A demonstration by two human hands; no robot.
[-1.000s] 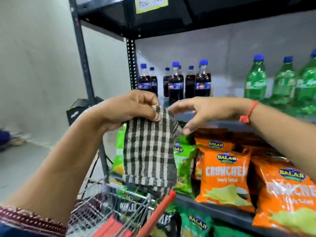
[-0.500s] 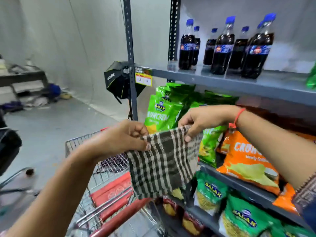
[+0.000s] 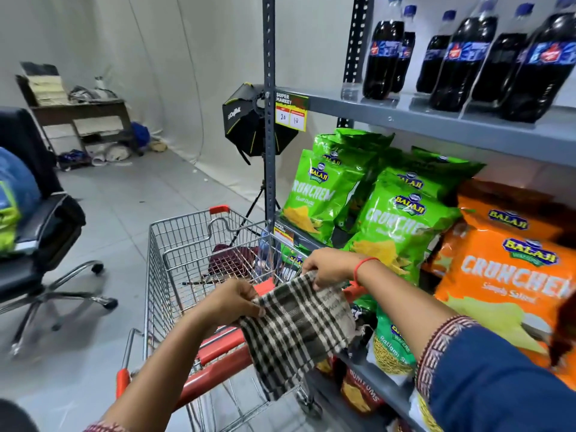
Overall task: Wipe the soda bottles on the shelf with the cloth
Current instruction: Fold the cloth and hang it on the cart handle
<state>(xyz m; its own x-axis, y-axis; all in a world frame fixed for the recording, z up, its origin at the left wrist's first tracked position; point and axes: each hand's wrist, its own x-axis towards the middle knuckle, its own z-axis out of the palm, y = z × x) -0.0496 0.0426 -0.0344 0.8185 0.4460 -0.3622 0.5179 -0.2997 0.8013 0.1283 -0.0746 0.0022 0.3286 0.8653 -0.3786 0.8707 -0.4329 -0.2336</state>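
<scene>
Pinching cloth (image 3: 296,335) top edge: left hand (image 3: 232,302), right hand (image 3: 327,269); long axis hangs downward.

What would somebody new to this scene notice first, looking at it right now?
Probably the checked cloth, stretched between the left hand and right hand above the wire shopping cart. Next come the bright green chip bags and orange chip bags on the middle shelf to the right, with dark soda bottles on the shelf above.
</scene>
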